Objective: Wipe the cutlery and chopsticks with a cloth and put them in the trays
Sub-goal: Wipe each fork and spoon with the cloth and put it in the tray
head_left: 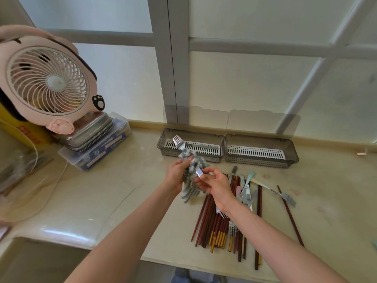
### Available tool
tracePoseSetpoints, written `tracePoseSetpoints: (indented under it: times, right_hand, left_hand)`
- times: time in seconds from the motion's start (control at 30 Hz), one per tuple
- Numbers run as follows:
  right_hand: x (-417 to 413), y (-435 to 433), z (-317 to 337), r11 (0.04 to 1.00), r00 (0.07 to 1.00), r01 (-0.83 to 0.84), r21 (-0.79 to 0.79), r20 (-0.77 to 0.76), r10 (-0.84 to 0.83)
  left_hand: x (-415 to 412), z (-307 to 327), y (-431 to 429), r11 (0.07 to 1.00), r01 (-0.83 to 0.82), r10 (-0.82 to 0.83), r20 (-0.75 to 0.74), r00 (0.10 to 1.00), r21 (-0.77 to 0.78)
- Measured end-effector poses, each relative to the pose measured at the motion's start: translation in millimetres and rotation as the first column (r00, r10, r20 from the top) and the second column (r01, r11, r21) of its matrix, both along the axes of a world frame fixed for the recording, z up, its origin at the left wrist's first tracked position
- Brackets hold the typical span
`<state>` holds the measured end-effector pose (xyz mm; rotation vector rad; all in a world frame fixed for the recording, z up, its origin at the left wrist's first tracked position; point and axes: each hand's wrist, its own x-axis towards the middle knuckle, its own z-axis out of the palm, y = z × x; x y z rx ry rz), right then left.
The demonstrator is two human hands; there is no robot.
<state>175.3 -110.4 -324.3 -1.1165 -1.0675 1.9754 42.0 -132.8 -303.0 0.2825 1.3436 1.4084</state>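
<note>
Far to the left of the left hand, a pink fan (48,78) stands on a stack of metal tins and a clear plastic box (95,148) at the back of the worktop (122,190). The left hand (177,172) grips a grey-and-white cloth (192,180), its fingers curled round the cloth where it wraps the middle of a fork (179,142). The fork's tines stick up out of the cloth, above the hand. Just right of it, the right hand (216,184) pinches the fork's handle end between thumb and fingertips, touching the cloth. Beyond both hands, two grey trays sit side by side with lids raised: the left tray (212,157) behind the fork, the right tray (261,161) further right. Under and to the right of the right hand lies a heap of brown chopsticks (210,225) with mixed cutlery (245,190) on top. Further right, a second fork (285,197) and a lone chopstick (289,215) lie apart from the heap.
</note>
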Motion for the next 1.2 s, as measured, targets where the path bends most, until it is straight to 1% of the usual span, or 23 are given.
tracePoseSetpoints:
  times: [0.17,0.27,0.33,0.4,0.5,0.53,0.57,0.63,0.7,0.77,0.83,0.87,0.93,0.97,1.0,1.03,1.07,1.1,1.13,1.2]
  right_hand:
    - [-10.0,6.6,-2.9,0.995,0.984,0.088,-0.055,0.163,-0.079]
    - [-13.3,7.0,-7.0,0.991,0.964,0.13,-0.021,0.235,-0.121]
    - [-12.5,6.4,-9.0,0.996,0.953,0.083,0.032,0.288,-0.089]
    - [-12.1,8.3,-9.9,0.994,0.923,0.04,0.1,0.377,-0.075]
    - [-13.1,14.7,-11.0,0.972,0.828,0.024,0.234,0.54,-0.15]
    - [-14.3,17.5,-10.9,0.962,0.802,0.017,0.273,0.571,-0.176]
    - [-15.8,20.1,-9.0,0.955,0.797,0.011,0.296,0.574,-0.187]
    - [-21.2,30.7,-4.4,0.955,0.836,0.027,0.296,0.517,-0.184]
    - [-28.6,44.9,1.3,0.973,0.874,0.008,0.232,0.471,-0.12]
    - [-35.4,56.3,4.8,0.989,0.896,-0.048,0.143,0.444,-0.021]
    - [-43.6,70.3,8.7,0.987,0.908,-0.074,0.141,0.419,0.008]
    - [-49.2,80.4,9.9,0.982,0.913,-0.05,0.18,0.407,-0.028]
    - [-61.2,106.4,11.8,0.96,0.908,0.034,0.276,0.394,-0.145]
    - [-67.2,120.0,12.3,0.94,0.887,0.03,0.341,0.423,-0.182]
    - [-71.8,132.6,12.1,0.903,0.838,-0.051,0.426,0.51,-0.193]
    - [-76.0,143.5,6.6,0.854,0.752,-0.197,0.482,0.633,-0.183]
    - [-78.4,150.1,-0.3,0.797,0.65,-0.352,0.491,0.741,-0.169]
    - [-80.2,154.3,-8.3,0.751,0.564,-0.467,0.467,0.811,-0.154]
    - [-82.3,157.2,-17.1,0.713,0.5,-0.553,0.432,0.856,-0.131]
    - [-87.4,159.2,-32.6,0.672,0.452,-0.634,0.382,0.888,-0.079]
  left_hand:
    - [18.3,-5.9,-8.0,1.0,-0.013,0.013,-0.053,0.999,0.002]
    - [21.2,-12.5,-11.6,0.999,-0.009,0.004,-0.165,0.986,-0.034]
    - [16.0,-16.8,-10.2,0.996,0.023,-0.046,-0.252,0.967,-0.09]
    - [9.0,-22.0,-5.2,0.988,0.048,-0.09,-0.296,0.951,-0.146]
    - [3.9,-27.4,4.8,0.976,0.029,-0.109,-0.367,0.924,-0.218]
    - [3.6,-28.1,7.7,0.972,0.023,-0.117,-0.395,0.911,-0.235]
    - [3.1,-28.7,10.3,0.968,0.026,-0.134,-0.423,0.896,-0.25]
    - [3.4,-27.5,14.3,0.953,0.069,-0.212,-0.491,0.845,-0.294]
    - [4.1,-26.4,15.9,0.937,0.12,-0.293,-0.552,0.781,-0.327]
    - [4.2,-24.6,15.4,0.937,0.136,-0.306,-0.572,0.761,-0.321]
    - [-0.7,-24.4,15.6,0.946,0.113,-0.271,-0.554,0.787,-0.303]
    - [-5.0,-25.0,15.6,0.947,0.103,-0.257,-0.525,0.811,-0.304]
    - [-12.6,-23.5,13.1,0.948,0.142,-0.251,-0.399,0.882,-0.284]
    - [-14.7,-22.0,11.3,0.953,0.172,-0.245,-0.302,0.921,-0.249]
    - [-16.2,-20.0,9.9,0.961,0.187,-0.228,-0.205,0.952,-0.204]
    - [-17.7,-19.1,8.7,0.971,0.176,-0.196,-0.122,0.973,-0.161]
    - [-18.3,-18.5,7.6,0.98,0.155,-0.164,-0.064,0.984,-0.126]
    - [-18.6,-19.1,6.5,0.985,0.14,-0.143,-0.026,0.989,-0.101]
    - [-18.6,-20.9,5.0,0.987,0.135,-0.137,-0.011,0.99,-0.09]
    - [-16.5,-24.6,-0.4,0.985,0.149,-0.151,-0.024,0.988,-0.089]
